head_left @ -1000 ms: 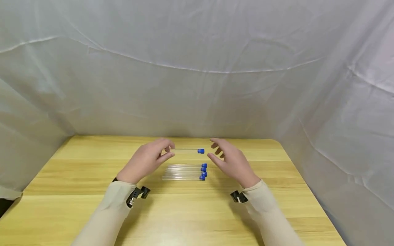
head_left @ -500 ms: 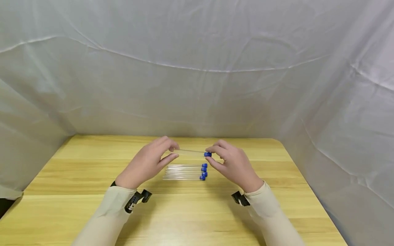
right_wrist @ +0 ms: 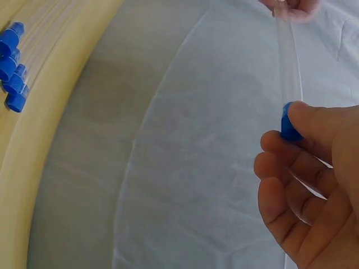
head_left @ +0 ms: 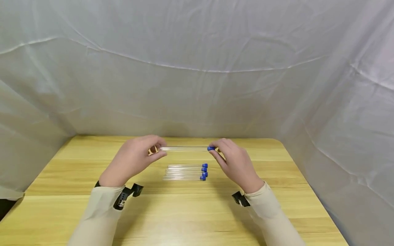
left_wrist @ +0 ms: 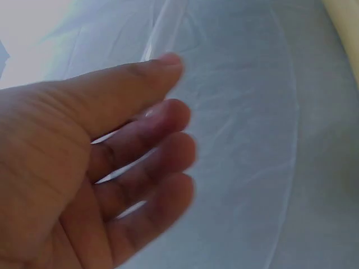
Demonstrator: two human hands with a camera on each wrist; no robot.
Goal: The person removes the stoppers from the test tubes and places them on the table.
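Observation:
A clear test tube point(head_left: 184, 148) with a blue cap point(head_left: 210, 148) is held level above the wooden table point(head_left: 61, 177). My left hand point(head_left: 157, 150) pinches its closed end between thumb and fingers. My right hand point(head_left: 215, 150) pinches the capped end. In the right wrist view the blue cap point(right_wrist: 289, 129) sits between my thumb and fingers point(right_wrist: 280, 168), and the tube point(right_wrist: 289, 61) runs away to the left hand's fingertips point(right_wrist: 289, 8). The left wrist view shows only my loosely curled fingers point(left_wrist: 151, 145); the tube is hidden there.
Several more capped tubes point(head_left: 184, 172) lie side by side on the table just below the held one, blue caps point(right_wrist: 11, 67) to the right. White cloth point(head_left: 197, 68) walls the table at the back and both sides. Black camera mounts point(head_left: 123, 196) sit on both wrists.
My right hand came in and took hold of the capped end. My left hand shifted left, and the tube now lies a little higher and farther back.

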